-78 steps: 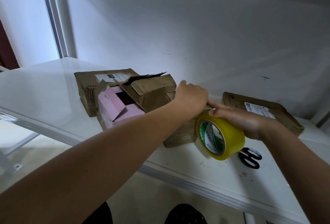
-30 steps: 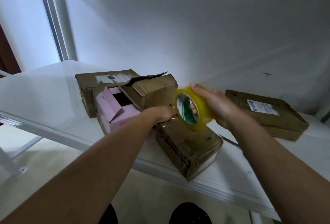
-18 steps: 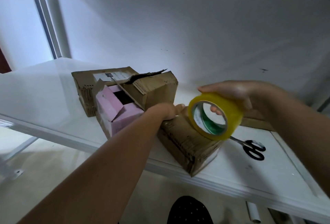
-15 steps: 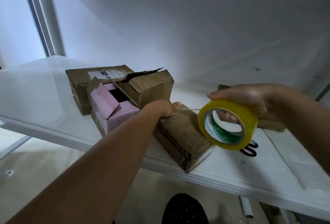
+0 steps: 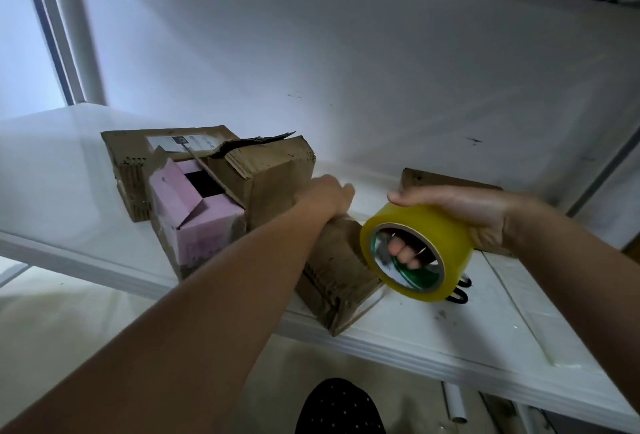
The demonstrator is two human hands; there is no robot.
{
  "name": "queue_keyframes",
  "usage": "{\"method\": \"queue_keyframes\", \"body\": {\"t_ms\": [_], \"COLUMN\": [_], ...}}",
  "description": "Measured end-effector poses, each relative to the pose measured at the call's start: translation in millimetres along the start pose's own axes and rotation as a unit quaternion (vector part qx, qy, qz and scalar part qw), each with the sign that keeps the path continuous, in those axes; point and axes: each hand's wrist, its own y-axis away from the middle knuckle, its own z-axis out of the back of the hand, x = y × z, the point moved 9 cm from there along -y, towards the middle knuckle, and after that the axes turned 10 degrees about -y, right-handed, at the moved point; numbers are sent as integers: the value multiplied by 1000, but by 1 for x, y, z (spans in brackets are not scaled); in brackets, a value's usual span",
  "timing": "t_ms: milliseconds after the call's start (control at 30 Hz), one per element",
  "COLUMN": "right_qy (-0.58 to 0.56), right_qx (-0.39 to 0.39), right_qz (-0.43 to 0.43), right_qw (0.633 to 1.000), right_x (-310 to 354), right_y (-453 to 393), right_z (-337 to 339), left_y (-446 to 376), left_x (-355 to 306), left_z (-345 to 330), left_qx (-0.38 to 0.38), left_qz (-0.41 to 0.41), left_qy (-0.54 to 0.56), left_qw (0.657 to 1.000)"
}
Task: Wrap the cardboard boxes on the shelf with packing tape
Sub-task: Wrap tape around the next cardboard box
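The white shelf (image 5: 485, 340) carried the cardboard box (image 5: 337, 269), its long axis running diagonally toward the front edge. The left hand (image 5: 327, 193) rested on its far end, fingers hidden. Just right, the right hand (image 5: 460, 212) gripped the tape roll (image 5: 420, 253).

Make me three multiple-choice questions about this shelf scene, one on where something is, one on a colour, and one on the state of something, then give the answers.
1. Where does the left hand rest?
A. on the small cardboard box at the shelf's front edge
B. on the scissors
C. on the wall

2. What colour is the tape roll?
A. red
B. yellow
C. black

3. What is the state of the pink box?
A. sealed
B. crushed flat
C. open, flaps up

Answers: 1 A, the hand lies on the box's far end. 2 B, the roll in the right hand is yellow. 3 C, its dark inside shows.
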Motion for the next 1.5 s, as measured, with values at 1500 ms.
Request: {"method": "queue_keyframes", "body": {"t_ms": [1500], "right_qy": [-6], "right_qx": [-78], "right_qz": [-118], "right_qw": [990], "right_x": [-86], "right_y": [-16], "right_z": [19], "left_y": [6], "left_x": [42], "left_z": [-17], "left_qx": [141], "left_qz": [-51], "left_qy": [-1], "left_qw": [989]}}
